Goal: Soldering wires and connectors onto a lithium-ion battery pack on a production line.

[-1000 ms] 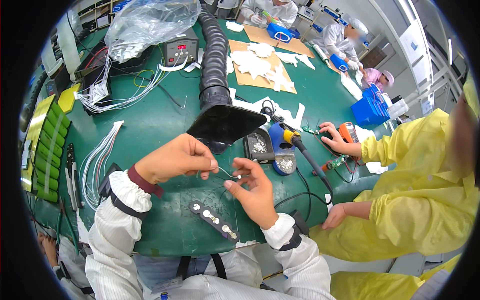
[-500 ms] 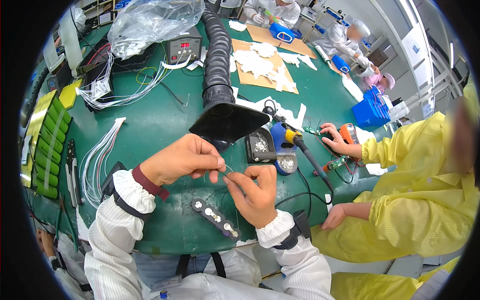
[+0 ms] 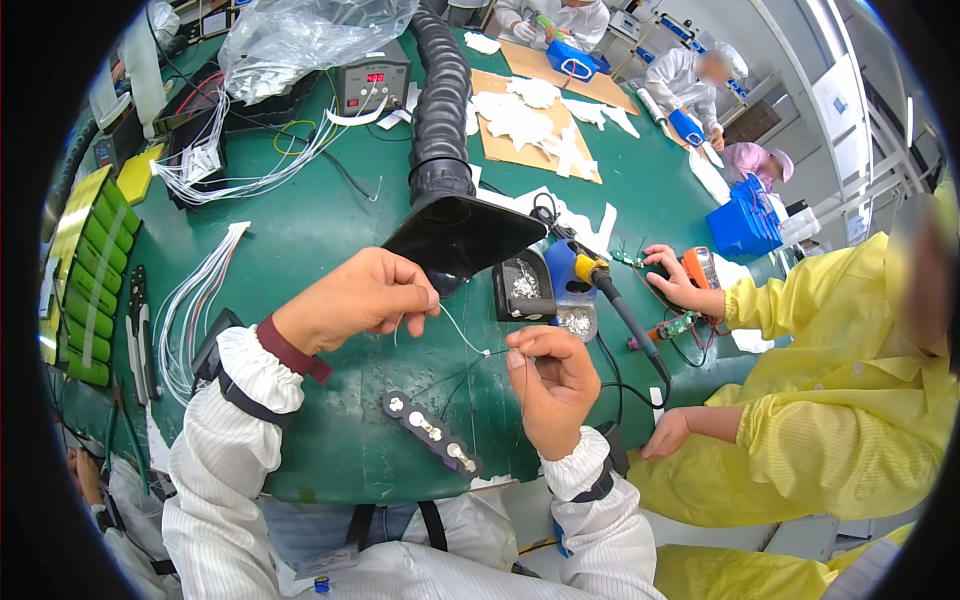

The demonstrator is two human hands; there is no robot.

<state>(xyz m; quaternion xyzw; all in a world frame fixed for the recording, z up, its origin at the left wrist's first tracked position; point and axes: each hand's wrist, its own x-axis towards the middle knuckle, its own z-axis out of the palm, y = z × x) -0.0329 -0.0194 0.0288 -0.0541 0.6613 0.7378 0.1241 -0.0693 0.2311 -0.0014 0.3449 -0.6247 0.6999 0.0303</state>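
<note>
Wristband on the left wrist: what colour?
Dark red, maroon-like; the wristband shows best in the head view.

the strand (image 3: 459, 331) is white, the tabletop (image 3: 310, 240) green.

1 tabbed strip (image 3: 430, 433), 1 sldr. iron (image 3: 632, 317)

I'm in a workshop for electric things. My big green worktop (image 3: 315, 232) has a soldering iron (image 3: 629, 318) and lots of wires (image 3: 222, 257), and people (image 3: 678, 85) nearby wear white coats (image 3: 578, 22) and caps (image 3: 737, 60).
</note>
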